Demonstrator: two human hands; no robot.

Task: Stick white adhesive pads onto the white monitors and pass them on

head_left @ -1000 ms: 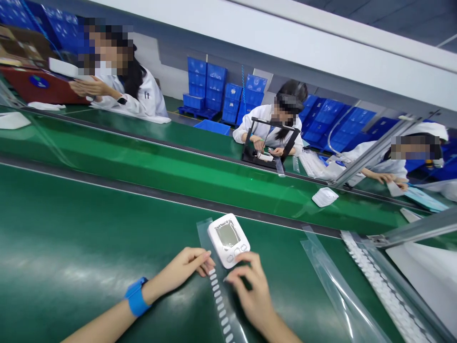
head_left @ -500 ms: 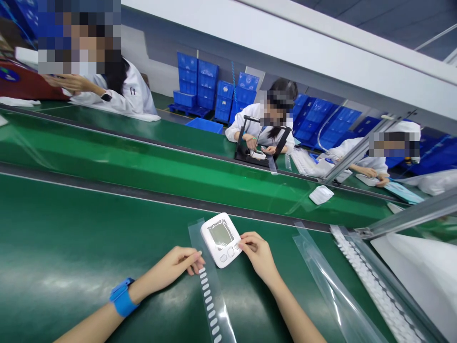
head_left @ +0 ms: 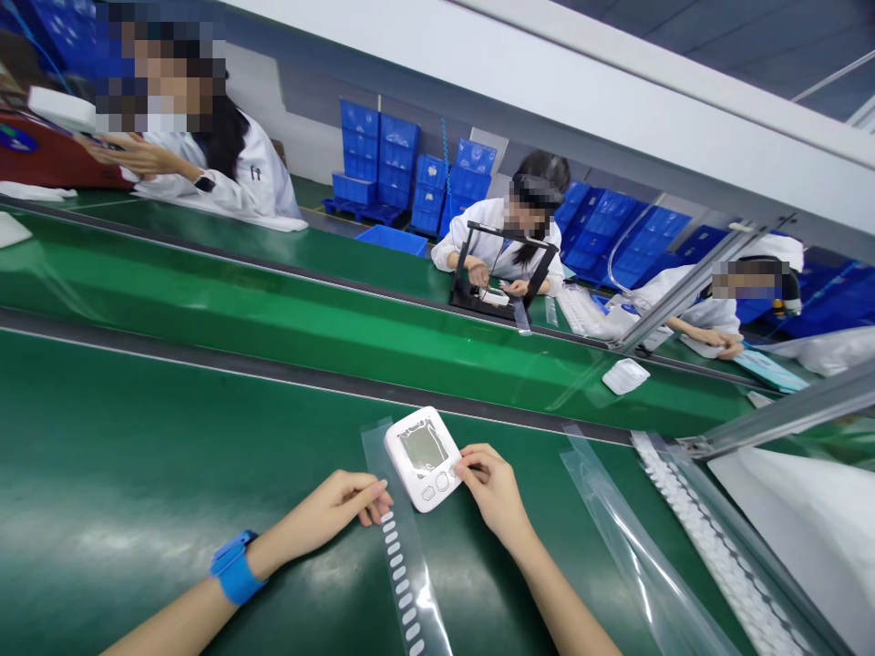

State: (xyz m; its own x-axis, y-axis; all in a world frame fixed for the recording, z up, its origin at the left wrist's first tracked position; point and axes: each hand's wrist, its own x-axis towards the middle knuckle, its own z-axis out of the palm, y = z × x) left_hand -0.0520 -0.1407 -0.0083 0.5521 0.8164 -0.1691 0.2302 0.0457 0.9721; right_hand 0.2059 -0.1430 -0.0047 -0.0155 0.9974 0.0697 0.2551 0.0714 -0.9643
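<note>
A white blood pressure monitor (head_left: 415,497) with a grey screen and outlined buttons lies tilted on the green bench. Its left side overlaps a clear plastic strip (head_left: 421,556) bearing a row of small pale oval stickers. At the strip's left edge, just above the first visible sticker, my left hand (head_left: 352,501) has its thumb and fingers pinched together. My right hand (head_left: 490,483) is closed, with thumb and forefinger at the monitor's lower right edge, by a button. Whether a small sticker is between those fingertips is hidden.
Clear plastic sheets (head_left: 622,528) and a strip of white pieces (head_left: 711,538) lie to the right. Beyond the bench edge runs a green conveyor (head_left: 273,314) carrying a white part (head_left: 624,375). Co-workers sit across it, one behind a black frame (head_left: 504,273). A metal post (head_left: 676,292) stands right.
The white part on the conveyor has shifted slightly right, and another pale part at the far left has come further into view. My hands and the monitor are practically still.
</note>
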